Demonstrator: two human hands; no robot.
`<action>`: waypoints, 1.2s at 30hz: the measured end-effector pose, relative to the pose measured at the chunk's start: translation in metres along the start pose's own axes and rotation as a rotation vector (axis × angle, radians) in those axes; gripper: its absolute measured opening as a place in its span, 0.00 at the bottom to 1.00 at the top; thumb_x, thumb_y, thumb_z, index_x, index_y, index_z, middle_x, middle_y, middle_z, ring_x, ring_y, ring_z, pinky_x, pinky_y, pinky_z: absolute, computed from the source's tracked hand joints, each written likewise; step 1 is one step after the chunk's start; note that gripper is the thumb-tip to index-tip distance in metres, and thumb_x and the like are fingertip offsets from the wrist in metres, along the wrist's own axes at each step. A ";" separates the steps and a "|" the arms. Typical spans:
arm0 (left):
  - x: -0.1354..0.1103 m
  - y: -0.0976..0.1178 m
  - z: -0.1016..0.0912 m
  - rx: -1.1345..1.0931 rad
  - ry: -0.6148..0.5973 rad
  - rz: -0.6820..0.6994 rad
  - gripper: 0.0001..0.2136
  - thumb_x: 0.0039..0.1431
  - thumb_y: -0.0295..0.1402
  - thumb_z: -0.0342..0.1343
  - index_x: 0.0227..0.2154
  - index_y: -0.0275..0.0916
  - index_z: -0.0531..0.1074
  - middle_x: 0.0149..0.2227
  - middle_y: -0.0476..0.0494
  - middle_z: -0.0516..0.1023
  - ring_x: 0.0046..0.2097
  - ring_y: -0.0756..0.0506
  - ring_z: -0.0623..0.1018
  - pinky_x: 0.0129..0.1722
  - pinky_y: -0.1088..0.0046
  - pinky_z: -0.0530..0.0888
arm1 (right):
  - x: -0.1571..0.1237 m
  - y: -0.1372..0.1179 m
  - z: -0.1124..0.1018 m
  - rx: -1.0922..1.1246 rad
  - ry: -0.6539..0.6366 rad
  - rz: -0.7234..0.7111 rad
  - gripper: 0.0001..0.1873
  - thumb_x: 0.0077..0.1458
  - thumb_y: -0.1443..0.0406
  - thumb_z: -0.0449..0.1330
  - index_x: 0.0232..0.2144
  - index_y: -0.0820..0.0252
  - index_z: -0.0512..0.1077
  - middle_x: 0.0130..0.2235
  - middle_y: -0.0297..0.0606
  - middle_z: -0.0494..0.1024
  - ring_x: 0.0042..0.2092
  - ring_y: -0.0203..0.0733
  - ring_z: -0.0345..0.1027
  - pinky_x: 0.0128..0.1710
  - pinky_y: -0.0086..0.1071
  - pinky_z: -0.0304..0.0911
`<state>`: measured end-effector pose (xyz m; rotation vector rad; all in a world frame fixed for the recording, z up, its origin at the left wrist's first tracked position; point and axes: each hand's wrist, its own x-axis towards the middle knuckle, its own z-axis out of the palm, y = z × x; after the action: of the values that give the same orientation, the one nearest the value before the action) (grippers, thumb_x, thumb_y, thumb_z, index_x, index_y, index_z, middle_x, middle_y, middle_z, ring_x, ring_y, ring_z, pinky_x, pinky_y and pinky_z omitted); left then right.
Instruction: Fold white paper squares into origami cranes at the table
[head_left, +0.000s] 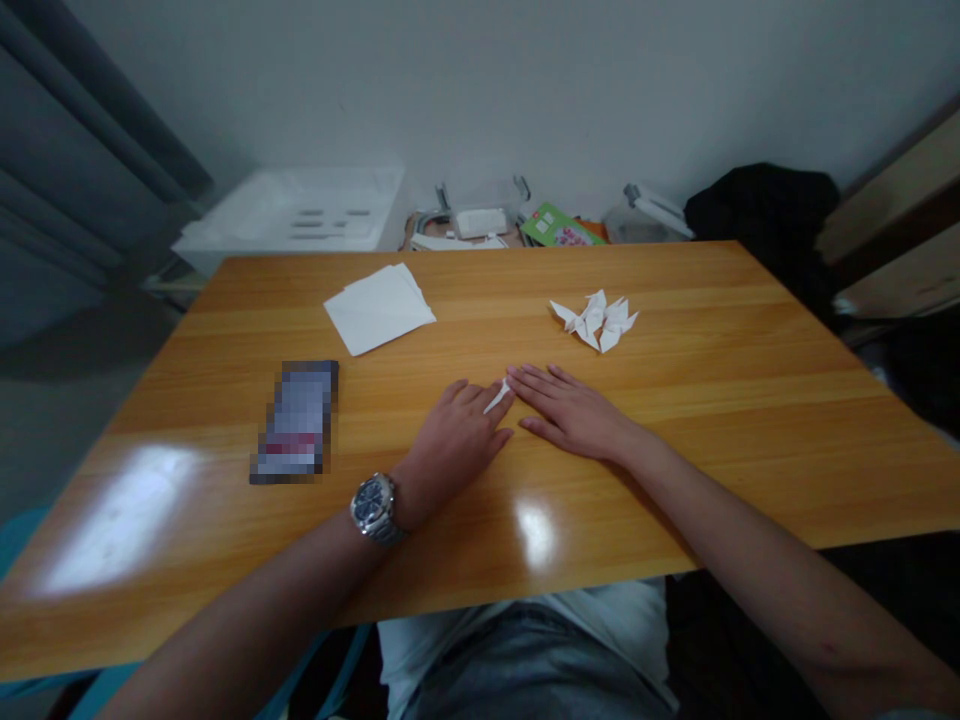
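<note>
A small piece of folded white paper lies on the wooden table, mostly covered by fingers. My left hand, with a metal watch on its wrist, rests over the paper with its fingers stretched out and thumb apart. From the right, my right hand lies flat, its fingertips touching the paper's end beside the left fingers. Beyond the right hand sits a small cluster of folded white paper figures with pointed tips. The paper's full shape is hidden.
Loose white paper sheets lie at the back left of the table. Nearer on the left is a blurred phone. Behind the far edge stand a white plastic tray, a green booklet and a dark bag.
</note>
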<state>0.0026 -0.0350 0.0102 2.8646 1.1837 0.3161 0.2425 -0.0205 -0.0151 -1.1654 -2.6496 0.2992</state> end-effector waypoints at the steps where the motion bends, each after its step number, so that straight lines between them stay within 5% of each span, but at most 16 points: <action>1: -0.001 -0.001 0.000 -0.008 -0.004 0.002 0.22 0.69 0.37 0.55 0.62 0.36 0.66 0.61 0.34 0.74 0.56 0.37 0.74 0.60 0.56 0.66 | 0.000 0.000 0.000 0.000 -0.005 0.005 0.34 0.71 0.53 0.50 0.74 0.52 0.49 0.72 0.44 0.57 0.73 0.49 0.49 0.72 0.55 0.47; 16: -0.002 0.003 -0.003 -0.036 0.018 -0.011 0.20 0.68 0.35 0.56 0.60 0.37 0.67 0.59 0.35 0.75 0.58 0.37 0.74 0.59 0.57 0.68 | 0.003 -0.007 0.003 -0.027 0.032 0.054 0.32 0.71 0.51 0.49 0.72 0.51 0.54 0.71 0.41 0.61 0.72 0.51 0.52 0.71 0.54 0.49; 36: -0.001 0.001 -0.002 -0.014 0.012 -0.029 0.20 0.68 0.38 0.57 0.59 0.36 0.70 0.61 0.36 0.74 0.58 0.36 0.74 0.60 0.55 0.68 | 0.004 -0.005 0.009 -0.032 0.061 0.187 0.33 0.72 0.50 0.44 0.74 0.52 0.50 0.74 0.38 0.53 0.75 0.51 0.44 0.73 0.53 0.45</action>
<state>0.0022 -0.0363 0.0121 2.8341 1.2192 0.3402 0.2336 -0.0217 -0.0221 -1.4127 -2.5060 0.2503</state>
